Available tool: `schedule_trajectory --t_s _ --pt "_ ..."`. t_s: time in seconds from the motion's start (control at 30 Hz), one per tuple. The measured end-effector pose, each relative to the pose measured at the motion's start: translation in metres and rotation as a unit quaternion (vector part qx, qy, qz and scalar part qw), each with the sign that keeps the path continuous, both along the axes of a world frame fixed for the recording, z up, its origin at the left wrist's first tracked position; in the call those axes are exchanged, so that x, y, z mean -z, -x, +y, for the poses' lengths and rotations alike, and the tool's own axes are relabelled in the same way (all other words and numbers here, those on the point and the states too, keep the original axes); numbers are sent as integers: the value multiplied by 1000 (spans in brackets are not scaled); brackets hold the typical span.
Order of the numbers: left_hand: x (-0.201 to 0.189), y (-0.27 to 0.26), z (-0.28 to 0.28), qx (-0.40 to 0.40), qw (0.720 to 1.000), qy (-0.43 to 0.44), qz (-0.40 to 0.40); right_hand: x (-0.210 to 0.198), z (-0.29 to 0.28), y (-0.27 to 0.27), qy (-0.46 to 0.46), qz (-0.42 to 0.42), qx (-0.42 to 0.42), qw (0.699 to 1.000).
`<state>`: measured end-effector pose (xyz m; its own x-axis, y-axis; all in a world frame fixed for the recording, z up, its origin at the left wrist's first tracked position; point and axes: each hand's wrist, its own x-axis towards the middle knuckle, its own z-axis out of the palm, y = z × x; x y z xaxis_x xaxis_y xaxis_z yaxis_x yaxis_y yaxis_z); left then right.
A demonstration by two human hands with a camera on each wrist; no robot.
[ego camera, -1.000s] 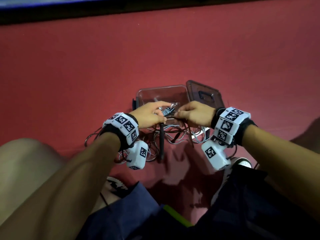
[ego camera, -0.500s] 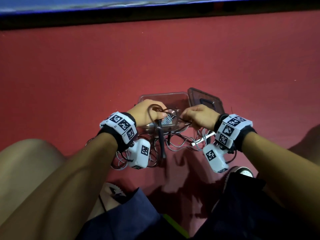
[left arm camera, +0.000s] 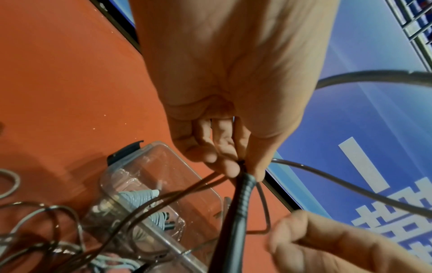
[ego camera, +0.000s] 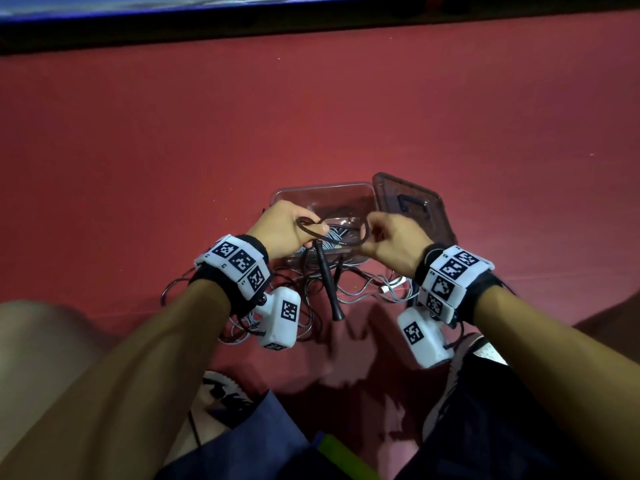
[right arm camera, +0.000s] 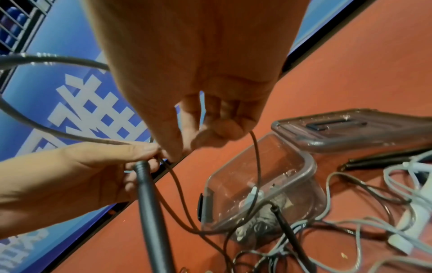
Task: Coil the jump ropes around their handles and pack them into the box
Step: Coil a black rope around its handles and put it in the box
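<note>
Hands (ego camera: pixel 284 230) (ego camera: pixel 394 240) gripping black handle (ego camera: pixel 327 282) and rope (left arm camera: pixel 350 192), white characters on blue floor, unreadable

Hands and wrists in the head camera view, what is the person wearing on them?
Both forearms are bare, with no sleeves. The left hand and the right hand wear no gloves. Each wrist carries a black strap under a white band of blocks printed with black-and-white square markers. A white boxy camera unit with its own marker hangs below each wrist, with a thin dark cable beside the right one.
</note>
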<state>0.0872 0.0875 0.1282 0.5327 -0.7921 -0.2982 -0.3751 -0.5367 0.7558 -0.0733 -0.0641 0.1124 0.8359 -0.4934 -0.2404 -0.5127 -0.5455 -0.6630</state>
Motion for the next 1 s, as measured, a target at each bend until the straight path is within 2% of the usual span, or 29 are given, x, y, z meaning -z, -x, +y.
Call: schedule_trajectory --t_s 0.1,0.3,0.43,0.67,0.73,0.87,1.0 --pt "2 1 0 -11 1000 -6 27 7 12 3 -195 3 -26 980" --pt "6 9 1 -15 996 -7 85 19 29 0 -274 -1 -30 961" --pt "5 13 6 8 996 -22 81 24 30 -3 -235 39 -70 969" --pt "5 12 12 6 998 -29 61 30 26 2 -162 70 -56 983" --pt "4 12 12 4 999 -30 40 31 20 5 -98 86 -38 991" --pt "6 9 13 10 999 -31 43 36 10 5 -42 108 14 993" --pt "5 8 12 5 998 -22 63 36 8 1 -35 37 79 996"
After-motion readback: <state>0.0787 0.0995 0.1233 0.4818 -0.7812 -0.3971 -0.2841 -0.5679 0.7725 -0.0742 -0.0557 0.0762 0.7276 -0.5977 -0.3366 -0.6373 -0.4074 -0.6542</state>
